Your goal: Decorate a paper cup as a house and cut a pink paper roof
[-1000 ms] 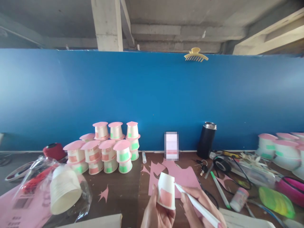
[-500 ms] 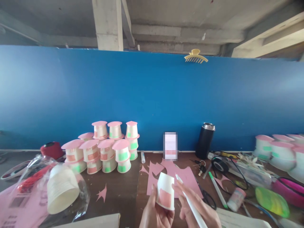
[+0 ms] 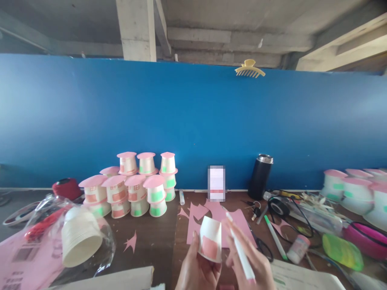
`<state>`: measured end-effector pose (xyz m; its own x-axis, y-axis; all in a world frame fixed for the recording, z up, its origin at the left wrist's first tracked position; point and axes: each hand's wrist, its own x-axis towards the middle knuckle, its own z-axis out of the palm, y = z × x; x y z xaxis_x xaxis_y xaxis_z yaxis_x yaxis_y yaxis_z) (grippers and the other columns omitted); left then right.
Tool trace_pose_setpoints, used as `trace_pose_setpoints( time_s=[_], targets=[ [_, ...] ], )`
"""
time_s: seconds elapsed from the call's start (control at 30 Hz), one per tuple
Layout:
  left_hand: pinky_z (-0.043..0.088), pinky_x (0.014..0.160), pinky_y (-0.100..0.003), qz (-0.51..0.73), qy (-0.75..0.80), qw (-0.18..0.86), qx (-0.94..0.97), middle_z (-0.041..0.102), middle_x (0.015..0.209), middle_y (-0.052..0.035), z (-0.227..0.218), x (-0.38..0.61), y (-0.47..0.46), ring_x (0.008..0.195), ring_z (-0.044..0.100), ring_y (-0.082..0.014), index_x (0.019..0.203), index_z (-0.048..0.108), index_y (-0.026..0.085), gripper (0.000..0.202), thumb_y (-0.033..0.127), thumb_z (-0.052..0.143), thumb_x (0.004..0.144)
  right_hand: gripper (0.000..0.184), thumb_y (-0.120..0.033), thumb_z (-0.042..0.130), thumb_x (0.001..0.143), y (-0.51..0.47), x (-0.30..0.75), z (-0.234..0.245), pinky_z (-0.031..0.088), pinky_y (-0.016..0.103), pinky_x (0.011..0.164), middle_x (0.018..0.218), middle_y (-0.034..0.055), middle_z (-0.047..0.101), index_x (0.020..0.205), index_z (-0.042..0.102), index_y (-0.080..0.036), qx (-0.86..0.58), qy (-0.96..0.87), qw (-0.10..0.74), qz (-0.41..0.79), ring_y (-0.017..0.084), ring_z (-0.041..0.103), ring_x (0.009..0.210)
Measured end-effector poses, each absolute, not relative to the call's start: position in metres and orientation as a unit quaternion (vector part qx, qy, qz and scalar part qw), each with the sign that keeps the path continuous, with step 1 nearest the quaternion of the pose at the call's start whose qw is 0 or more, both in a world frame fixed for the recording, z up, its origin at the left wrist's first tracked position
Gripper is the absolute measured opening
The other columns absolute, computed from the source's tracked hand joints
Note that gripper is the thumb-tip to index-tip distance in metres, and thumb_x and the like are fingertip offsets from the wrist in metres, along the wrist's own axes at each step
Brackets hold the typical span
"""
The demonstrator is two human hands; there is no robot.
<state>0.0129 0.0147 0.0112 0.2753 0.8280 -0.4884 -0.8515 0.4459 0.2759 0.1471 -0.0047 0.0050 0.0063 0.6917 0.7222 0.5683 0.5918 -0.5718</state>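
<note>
Left hand (image 3: 195, 270) clamped on cup (image 3: 214, 228) above counter (image 3: 151, 241), base up, likely to show pink patch (image 3: 209, 247). Right hand (image 3: 255, 262) gripping marker (image 3: 241, 253), tip apart from cup, probably for clear view.

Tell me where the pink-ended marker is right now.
In the head view, the pink-ended marker is low, right of centre, in the right hand, just right of the paper cup that the left hand holds.

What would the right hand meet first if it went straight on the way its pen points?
Probably the upright screen, beyond the tip of the pen in the right hand. Depth is unclear: a low path might touch the pink paper first.
</note>
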Motion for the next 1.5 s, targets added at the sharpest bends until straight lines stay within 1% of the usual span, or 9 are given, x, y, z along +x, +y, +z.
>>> trace_pose_setpoints(
  time_s=[0.1,0.27,0.37,0.43,0.47,0.57,0.7,0.93,1.5],
  targets=[
    [0.048,0.052,-0.026,0.521,0.296,0.8,-0.019,0.068,0.065,-0.0031,0.01,0.013,0.015,0.056,0.065,-0.0165,0.105,0.058,0.013,0.029,0.036,0.063,0.087,0.045,-0.024,0.05,0.095,-0.004,0.152,0.009,0.058,0.023,0.052,0.099,0.0068,0.074,0.14,0.048,-0.028,-0.482,-0.651,0.586,0.029,0.012,0.061,0.045],
    [0.049,0.053,-0.026,0.534,0.307,0.787,-0.029,0.07,0.07,-0.0056,0.013,0.013,0.015,0.059,0.067,-0.0178,0.111,0.058,0.012,0.033,0.035,0.062,0.088,0.051,-0.019,0.051,0.095,-0.013,0.149,0.01,0.058,0.023,0.052,0.103,0.0047,0.075,0.142,0.044,-0.036,-0.421,-0.736,0.53,0.032,0.011,0.063,0.046],
    [0.05,0.054,-0.026,0.528,0.294,0.796,-0.017,0.071,0.071,-0.0068,0.015,0.012,0.013,0.061,0.067,-0.0187,0.11,0.058,0.01,0.033,0.035,0.06,0.089,0.047,-0.019,0.049,0.095,-0.009,0.147,0.01,0.056,0.021,0.048,0.098,0.0037,0.075,0.14,0.047,-0.032,-0.429,-0.742,0.515,0.026,0.01,0.062,0.044],
    [0.049,0.052,-0.026,0.525,0.299,0.797,-0.013,0.07,0.068,-0.0058,0.015,0.012,0.012,0.058,0.066,-0.0182,0.108,0.058,0.011,0.031,0.036,0.06,0.089,0.046,-0.019,0.048,0.096,-0.004,0.15,0.012,0.059,0.022,0.054,0.105,0.0064,0.072,0.14,0.047,-0.029,-0.452,-0.704,0.548,-0.005,0.013,0.067,0.057],
    [0.048,0.052,-0.026,0.524,0.306,0.795,-0.017,0.069,0.067,-0.0051,0.015,0.012,0.012,0.057,0.065,-0.0177,0.107,0.058,0.012,0.031,0.036,0.06,0.089,0.045,-0.018,0.05,0.095,-0.003,0.152,0.013,0.06,0.027,0.066,0.111,0.0084,0.069,0.139,0.048,-0.028,-0.456,-0.691,0.561,-0.035,0.017,0.071,0.074],
    [0.048,0.052,-0.026,0.532,0.324,0.782,-0.031,0.068,0.066,-0.003,0.013,0.012,0.014,0.054,0.063,-0.0157,0.104,0.057,0.014,0.028,0.037,0.06,0.089,0.045,-0.016,0.052,0.093,-0.005,0.156,0.019,0.057,0.037,0.085,0.123,0.0124,0.059,0.136,0.052,-0.026,-0.451,-0.678,0.575,-0.082,0.025,0.064,0.105],
    [0.047,0.051,-0.025,0.534,0.319,0.783,-0.023,0.067,0.066,-0.0036,0.008,0.012,0.016,0.054,0.062,-0.0156,0.105,0.056,0.013,0.032,0.04,0.06,0.089,0.04,-0.015,0.055,0.091,-0.018,0.154,0.021,0.059,0.03,0.076,0.109,0.0103,0.065,0.13,0.056,-0.023,-0.434,-0.722,0.535,-0.058,0.021,0.068,0.092],
    [0.047,0.052,-0.025,0.533,0.314,0.785,-0.019,0.067,0.067,-0.0033,0.006,0.012,0.017,0.056,0.062,-0.0147,0.103,0.057,0.012,0.033,0.04,0.062,0.087,0.016,-0.028,0.057,0.092,-0.02,0.143,0.021,0.053,0.021,0.049,0.073,0.0011,0.067,0.106,0.062,-0.023,-0.482,-0.657,0.578,0.044,0.013,0.063,0.054],
    [0.049,0.057,-0.026,0.541,0.302,0.785,-0.003,0.071,0.077,-0.006,0.008,0.013,0.012,0.066,0.067,-0.0171,0.104,0.058,0.013,0.033,0.037,0.066,0.085,0.012,-0.029,0.055,0.093,-0.02,0.143,0.023,0.051,0.021,0.05,0.074,0.0018,0.068,0.099,0.062,-0.023,-0.485,-0.668,0.558,0.085,0.014,0.063,0.055]
  ],
)
